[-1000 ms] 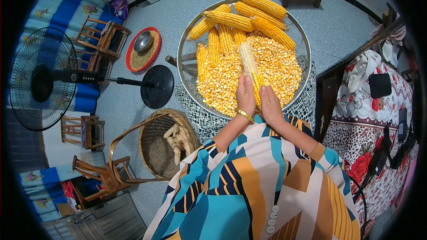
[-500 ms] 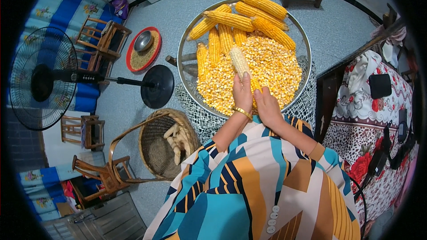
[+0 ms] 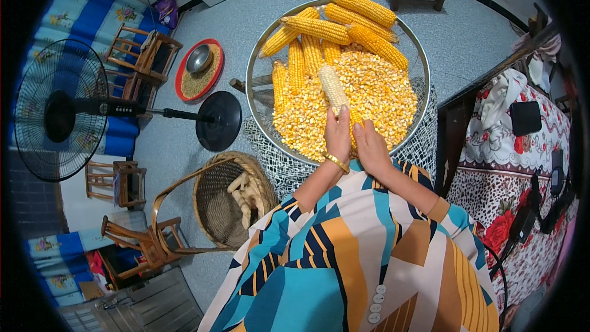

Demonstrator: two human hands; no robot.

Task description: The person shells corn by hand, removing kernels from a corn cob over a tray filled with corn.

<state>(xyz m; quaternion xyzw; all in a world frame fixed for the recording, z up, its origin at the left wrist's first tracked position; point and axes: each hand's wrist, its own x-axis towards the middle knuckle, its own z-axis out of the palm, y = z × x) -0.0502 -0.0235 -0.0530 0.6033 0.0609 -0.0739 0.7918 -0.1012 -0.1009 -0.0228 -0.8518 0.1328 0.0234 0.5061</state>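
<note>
A pale, stripped corn cob (image 3: pixel 334 86) sticks up from my left hand (image 3: pixel 337 133), which is wrapped round its lower end. A gold bracelet circles that wrist. My right hand (image 3: pixel 370 147) is closed right beside it, thumb pointing forward. Yellow kernels in rows show between the two hands. Whether they belong to the same ear or a second one I cannot tell. Both hands are over the near part of a wide round metal tray (image 3: pixel 248 80). Loose corn kernels (image 3: pixel 381 95) heap in it, with several full yellow ears of corn (image 3: pixel 316 26) along its far and left sides.
A wicker basket (image 3: pixel 212 209) with stripped cobs stands at left, near a black standing fan (image 3: pixel 215 120). Beyond is a red basin (image 3: pixel 179 80) of grain with a metal bowl (image 3: pixel 198 59). Wooden chairs (image 3: pixel 144 64) line the left; a flowered bed (image 3: pixel 498 187) is right.
My left hand has shifted slightly down toward me along the pale cob, while my right hand stays nearly in place. The ears and heap look the same.
</note>
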